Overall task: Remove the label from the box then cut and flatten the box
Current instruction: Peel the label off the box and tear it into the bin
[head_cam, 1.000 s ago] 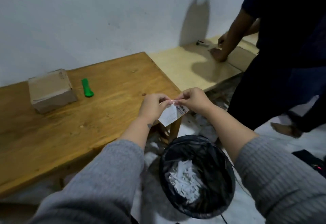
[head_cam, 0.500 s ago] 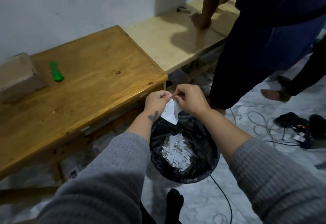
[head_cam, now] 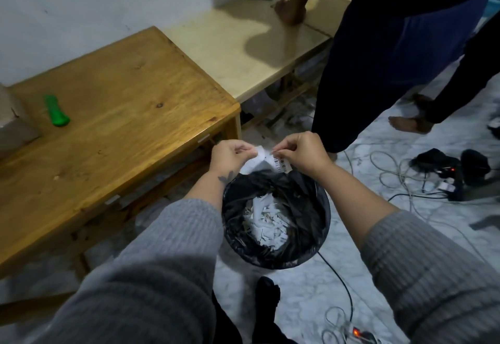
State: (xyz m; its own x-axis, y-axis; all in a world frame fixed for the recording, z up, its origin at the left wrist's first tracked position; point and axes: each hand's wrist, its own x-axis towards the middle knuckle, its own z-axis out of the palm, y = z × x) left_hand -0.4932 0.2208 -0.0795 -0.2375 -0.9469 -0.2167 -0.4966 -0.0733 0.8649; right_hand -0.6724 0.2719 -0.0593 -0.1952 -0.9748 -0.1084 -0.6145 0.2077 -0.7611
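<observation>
Low in the frame, two grey sleeves are seen, one on each side. Just past them, in the lower middle, a bin (head_cam: 276, 219) lined with a black bag is set on the floor. Many small white paper bits (head_cam: 266, 221) are lying at the bottom of it.

Right over the far rim of the bin, the label (head_cam: 266, 158) is held up in the air. It is off the box, so the first part of the task looks done. One end of it is pinched by the left hand (head_cam: 230, 154), with finger and thumb pressed together on the paper. The other end, where the black bar code is printed, is pinched the same way by the right hand (head_cam: 300, 152). A rip can be seen down the middle of the label, so it seems to be getting torn up and dropped in the bin.

Farther off, at the left of the frame, a green cutter (head_cam: 56, 110) is lying on the brown table (head_cam: 130, 105). The box (head_cam: 13, 124) is set just beside it at the far left edge, partly cut off by the frame. It is not flat, and no cut can be seen on the part that shows. So the cutting and flattening are likely still left to do.

At the upper right, another person is standing by a pale table (head_cam: 259, 48).
</observation>
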